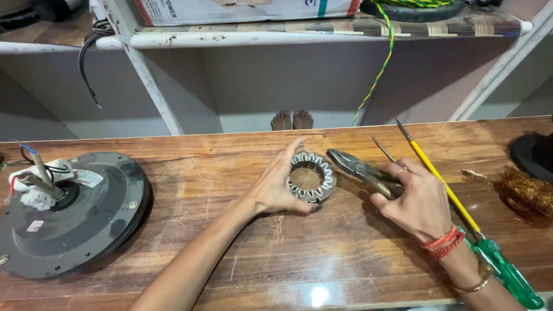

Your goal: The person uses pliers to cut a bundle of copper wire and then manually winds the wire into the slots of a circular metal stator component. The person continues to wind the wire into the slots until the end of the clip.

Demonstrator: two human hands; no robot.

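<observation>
My left hand (275, 185) grips a round metal stator ring (311, 177) with slotted teeth, holding it on the wooden table (230, 253). My right hand (416, 198) is closed on the handles of a pair of pliers (354, 167), whose jaws point left and lie just right of the ring. Red thread bands and a gold bangle sit on my right wrist.
A dark grey round fan motor housing (80, 216) with wires lies at the left. A long screwdriver (461, 210) with yellow shaft and green handle lies at the right, near a tangle of copper wire (527, 193). Someone's bare feet (292, 120) show beyond the table. A green-yellow wire (377, 72) hangs from the shelf.
</observation>
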